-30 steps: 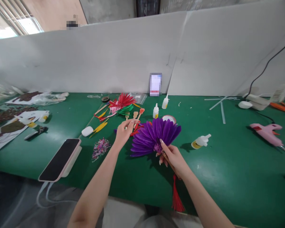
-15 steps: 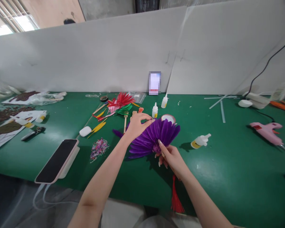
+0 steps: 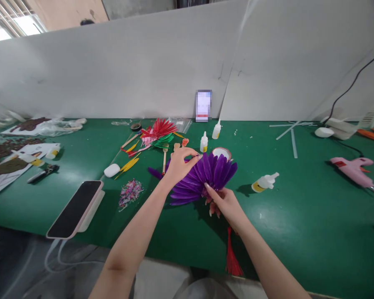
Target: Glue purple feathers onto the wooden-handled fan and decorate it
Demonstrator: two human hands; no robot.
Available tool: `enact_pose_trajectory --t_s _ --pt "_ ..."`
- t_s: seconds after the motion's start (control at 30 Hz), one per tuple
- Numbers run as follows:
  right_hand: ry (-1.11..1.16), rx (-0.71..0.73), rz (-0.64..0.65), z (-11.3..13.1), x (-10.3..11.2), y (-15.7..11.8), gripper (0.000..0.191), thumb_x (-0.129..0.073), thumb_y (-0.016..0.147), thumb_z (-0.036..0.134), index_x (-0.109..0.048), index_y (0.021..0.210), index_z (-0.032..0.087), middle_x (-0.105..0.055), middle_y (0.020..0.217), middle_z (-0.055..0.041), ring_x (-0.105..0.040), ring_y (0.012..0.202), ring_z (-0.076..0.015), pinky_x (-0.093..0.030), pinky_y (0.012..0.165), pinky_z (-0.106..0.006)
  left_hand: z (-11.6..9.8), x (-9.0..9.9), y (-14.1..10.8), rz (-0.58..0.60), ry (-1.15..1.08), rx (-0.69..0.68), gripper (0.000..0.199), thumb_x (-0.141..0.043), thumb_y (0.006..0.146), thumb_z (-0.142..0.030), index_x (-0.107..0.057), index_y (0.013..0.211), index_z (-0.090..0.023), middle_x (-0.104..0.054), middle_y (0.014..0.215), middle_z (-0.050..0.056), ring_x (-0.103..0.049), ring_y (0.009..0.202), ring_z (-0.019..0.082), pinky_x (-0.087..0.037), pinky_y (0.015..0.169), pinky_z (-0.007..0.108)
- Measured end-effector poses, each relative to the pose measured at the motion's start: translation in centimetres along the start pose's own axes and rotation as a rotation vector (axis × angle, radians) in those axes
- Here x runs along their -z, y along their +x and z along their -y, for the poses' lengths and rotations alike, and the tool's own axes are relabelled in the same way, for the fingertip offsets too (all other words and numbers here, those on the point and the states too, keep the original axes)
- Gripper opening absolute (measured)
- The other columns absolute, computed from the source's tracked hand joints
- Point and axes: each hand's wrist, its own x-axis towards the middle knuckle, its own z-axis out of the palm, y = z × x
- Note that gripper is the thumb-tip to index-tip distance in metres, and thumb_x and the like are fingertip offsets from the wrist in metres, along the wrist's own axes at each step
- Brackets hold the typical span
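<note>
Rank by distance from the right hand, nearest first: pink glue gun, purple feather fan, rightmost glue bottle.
1. Purple feather fan: in the right hand.
2. Glue bottle: right of the hand.
3. Pink glue gun: far right, past the bottle.

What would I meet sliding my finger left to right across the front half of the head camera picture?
Black-screened phone → heap of colourful bits → purple feather fan → white bottle with a yellow label → pink glue gun.
</note>
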Motion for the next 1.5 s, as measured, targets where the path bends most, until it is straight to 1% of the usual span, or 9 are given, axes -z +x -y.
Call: enact_pose_trajectory --t_s 0.33,0.53,0.73,0.87,0.97,1.07,1.27,1.4,1.5 --pt "-0.016 0.013 -0.016 -0.4 0.0 0.1 0.043 -0.057 0.070 0.059 -0.050 0.067 0.016 -0.059 0.053 0.0001 -0.052 0.031 -0.0088 -0.029 0.023 -0.015 1.1 1.2 -0.2 -0.009 0.057 0.107 0.034 -0.038 0.086 -0.036 -0.068 0.081 -0.021 -0.068 0.088 0.001 -0.058 0.086 0.018 -0.041 0.079 0.028" --pt "-0.009 -0.017 -0.027 0.2 0.1 -0.1 0.045 -0.055 0.070 0.060 -0.051 0.068 0.016 -0.059 0.054 -0.0008 -0.052 0.032 -0.0095 -0.029 0.023 -0.016 1.9 2.0 -0.1 -0.093 0.054 0.190 0.038 -0.038 0.086 -0.042 -0.069 0.077 -0.021 -0.068 0.084 0.001 -0.060 0.082 0.018 -0.042 0.074 0.026" --pt "0.002 -0.025 -0.039 0.1 0.2 0.1 0.044 -0.057 0.069 0.060 -0.050 0.065 0.016 -0.059 0.053 -0.0015 -0.052 0.031 -0.0105 -0.030 0.023 -0.017 4.1 4.5 -0.1 -0.264 0.163 0.266 0.036 -0.040 0.084 -0.042 -0.067 0.074 -0.020 -0.069 0.082 0.002 -0.060 0.084 0.020 -0.041 0.079 0.029" --pt "0.018 -0.007 -0.060 0.1 0.1 -0.1 0.044 -0.058 0.069 0.058 -0.052 0.061 0.016 -0.058 0.051 -0.0017 -0.051 0.030 -0.0100 -0.029 0.022 -0.017 6.0 6.4 -1.1 -0.287 0.253 0.297 0.028 -0.045 0.081 -0.037 -0.066 0.071 -0.020 -0.068 0.078 0.003 -0.061 0.078 0.020 -0.042 0.078 0.030" --pt "0.024 -0.003 -0.086 0.2 0.0 -0.2 0.044 -0.058 0.070 0.057 -0.052 0.059 0.015 -0.058 0.052 -0.0021 -0.051 0.031 -0.0092 -0.028 0.022 -0.017 7.3 7.8 -2.2 -0.304 0.333 0.380 0.018 -0.053 0.075 -0.033 -0.064 0.069 -0.020 -0.067 0.072 0.004 -0.060 0.074 0.021 -0.043 0.076 0.033" --pt "0.036 -0.013 -0.097 0.3 0.0 -0.3 0.044 -0.059 0.070 0.057 -0.052 0.059 0.015 -0.058 0.053 -0.0021 -0.051 0.031 -0.0090 -0.028 0.022 -0.017 8.1 9.2 -3.2 -0.230 0.377 0.482 0.013 -0.061 0.067 -0.033 -0.065 0.071 -0.021 -0.066 0.070 0.004 -0.060 0.075 0.022 -0.043 0.078 0.036" --pt "0.064 -0.062 -0.075 0.5 0.2 -0.3 0.047 -0.055 0.071 0.060 -0.052 0.059 0.015 -0.059 0.054 -0.0035 -0.051 0.031 -0.0089 -0.029 0.022 -0.017 8.7 11.3 -4.5 0.129 0.305 0.488 0.032 -0.071 0.054 -0.034 -0.066 0.084 -0.023 -0.067 0.091 0.005 -0.060 0.086 0.023 -0.044 0.074 0.032" --pt "0.068 -0.037 -0.062 0.5 0.1 -0.3 0.048 -0.054 0.072 0.061 -0.052 0.059 0.015 -0.060 0.054 -0.0035 -0.051 0.031 -0.0084 -0.028 0.022 -0.016 9.1 11.1 -4.8 0.227 0.303 0.585 0.034 -0.070 0.052 -0.035 -0.063 0.083 -0.023 -0.064 0.068 0.001 -0.057 0.058 0.017 -0.041 0.052 0.025" --pt "0.060 -0.016 -0.046 0.5 0.0 -0.3 0.049 -0.052 0.072 0.062 -0.052 0.061 0.015 -0.060 0.054 -0.0035 -0.051 0.030 -0.0085 -0.027 0.021 -0.016 9.1 11.0 -4.8 0.312 0.217 0.694 0.033 -0.068 0.054 -0.038 -0.060 0.082 -0.022 -0.057 0.055 -0.004 -0.051 0.050 0.014 -0.035 0.047 0.023"
